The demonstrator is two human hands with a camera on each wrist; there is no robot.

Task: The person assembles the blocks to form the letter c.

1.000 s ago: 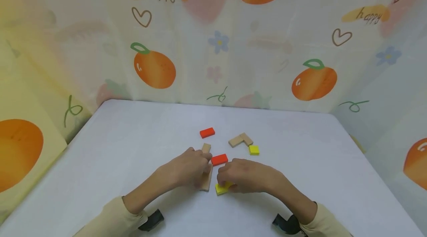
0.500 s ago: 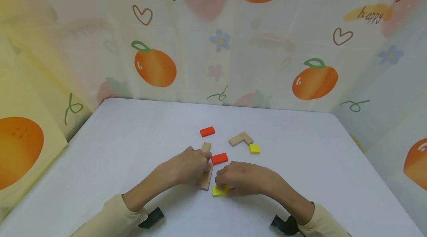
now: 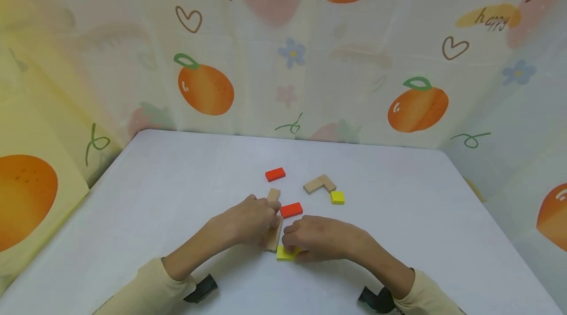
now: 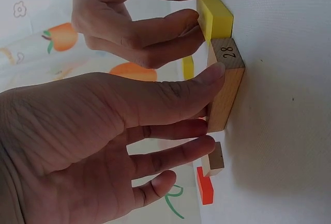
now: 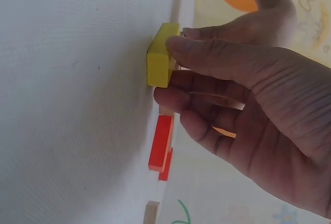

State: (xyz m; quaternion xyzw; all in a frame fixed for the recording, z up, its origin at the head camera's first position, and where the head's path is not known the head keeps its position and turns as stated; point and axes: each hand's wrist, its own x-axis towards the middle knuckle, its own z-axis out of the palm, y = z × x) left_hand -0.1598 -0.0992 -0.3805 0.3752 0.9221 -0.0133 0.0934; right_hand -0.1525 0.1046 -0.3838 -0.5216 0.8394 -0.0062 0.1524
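"What did the hands have hold of?"

"The left hand (image 3: 250, 221) pinched a long wooden block (image 3: 274, 241) with 28 printed on its end. The right hand (image 3: 325, 237) pinched a yellow block (image 3: 285, 254) between thumb and fingers."

"Where did those 2 lie?"

"On the white table (image 3: 177, 197), nearest the person. The yellow block met the wood's near right corner; in the left wrist view they looked to be touching."

"And around them?"

"A wooden piece (image 3: 274, 194) lay just past the left hand, with a red block (image 3: 291, 210) to its right and another red block (image 3: 275, 174) farther off. To the right, 2 joined wooden pieces (image 3: 313, 186) had a small yellow block (image 3: 337, 198) beside them."

"How was that joint best made?"

"In my judgement, the left hand served best as an anchor, firm but light. The yellow block needed a slow, flat slide, fingertips clear of the seam; a hard push risked skewing the wood."
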